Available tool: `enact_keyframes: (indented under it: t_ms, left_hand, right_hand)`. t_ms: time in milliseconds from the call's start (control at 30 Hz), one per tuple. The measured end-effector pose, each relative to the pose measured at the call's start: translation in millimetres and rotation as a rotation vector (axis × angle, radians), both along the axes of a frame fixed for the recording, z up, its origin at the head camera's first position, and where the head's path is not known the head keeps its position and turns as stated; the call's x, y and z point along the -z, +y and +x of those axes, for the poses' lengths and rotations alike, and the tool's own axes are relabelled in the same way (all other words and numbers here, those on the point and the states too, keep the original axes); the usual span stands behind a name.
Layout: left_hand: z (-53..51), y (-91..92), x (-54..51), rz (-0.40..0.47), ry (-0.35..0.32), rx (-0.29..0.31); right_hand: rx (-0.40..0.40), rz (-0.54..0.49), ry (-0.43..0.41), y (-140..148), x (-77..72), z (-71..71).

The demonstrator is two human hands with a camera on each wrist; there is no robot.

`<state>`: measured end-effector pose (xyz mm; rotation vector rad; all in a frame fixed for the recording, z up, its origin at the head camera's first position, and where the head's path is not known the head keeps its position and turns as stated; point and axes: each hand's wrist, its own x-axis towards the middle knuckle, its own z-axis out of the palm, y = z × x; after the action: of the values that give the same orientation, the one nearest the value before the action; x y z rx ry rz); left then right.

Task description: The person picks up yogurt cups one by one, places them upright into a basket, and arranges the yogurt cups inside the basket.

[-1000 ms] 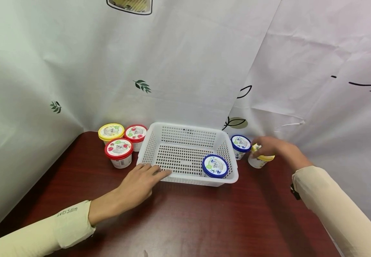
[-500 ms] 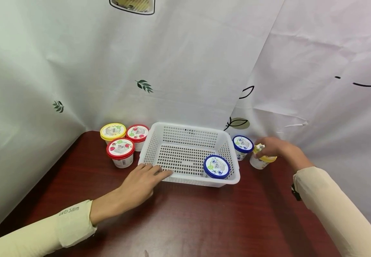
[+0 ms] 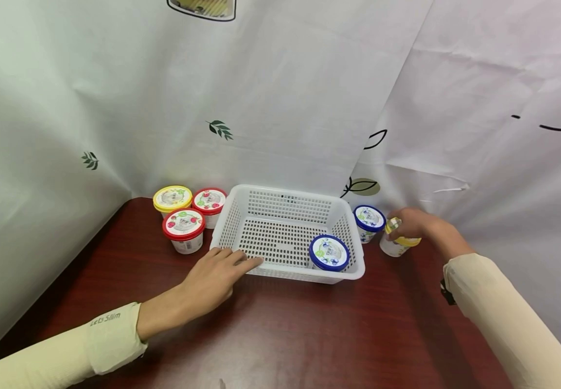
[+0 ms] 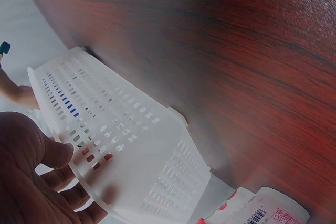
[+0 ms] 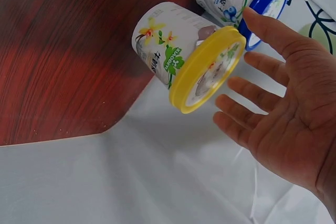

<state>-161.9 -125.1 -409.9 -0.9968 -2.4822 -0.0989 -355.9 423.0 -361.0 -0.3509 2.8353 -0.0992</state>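
My left hand (image 3: 209,283) holds the front-left rim of a white perforated plastic basket (image 3: 285,270). In the left wrist view its thumb (image 4: 58,153) lies over the basket rim, with the other fingers behind it. A tub with a blue lid (image 3: 329,253) stands inside the basket at the front right. My right hand (image 3: 409,222) is over a white tub with a yellow lid (image 3: 394,247), hiding part of the lid. The right wrist view shows its fingers spread loosely beside the yellow lid (image 5: 207,72); whether they touch it I cannot tell.
Another blue-lidded tub (image 3: 369,222) stands between the basket and the yellow-lidded tub. Left of the basket are a yellow-lidded tub (image 3: 172,199) and two red-lidded tubs, one in front (image 3: 184,232) and one behind (image 3: 209,207). White printed sheets (image 3: 285,108) border the dark-red table (image 3: 309,335).
The whole scene has shifted slightly right in the head view. Both hands keep nearly the same places, at the basket rim and over the yellow-lidded tub.
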Motion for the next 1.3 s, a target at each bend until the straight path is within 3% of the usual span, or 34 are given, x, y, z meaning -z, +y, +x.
enact_keyframes:
  t_ms: [133,233,700,867,1133,1300]
  left_hand:
    - [-0.8,-0.1,0.5,0.007,0.025,0.018]
    - [-1.0,-0.3,0.7,0.008,0.04,0.023]
    - [-1.1,0.2,1.4,0.004,0.028,0.01]
    - [-1.5,0.3,0.8,0.009,0.032,0.013]
    - [0.5,0.0,-1.6,0.01,0.022,0.015]
    - [-0.1,0.3,-1.4,-0.001,0.011,0.003]
  right_hand:
    - [0.02,0.002,-0.002,18,20.6,-20.9]
    - [0.0,0.002,0.008,24,25.7,-27.5]
    - [-0.016,-0.013,0.032,25,27.8,-20.4]
    - [0.003,0.0,0.01,15,17.6,-10.4]
    - [-0.003,0.008,-0.039,-20,-22.6,25.0]
    - [0.002,0.031,-0.049,-25,-29.5,32.0]
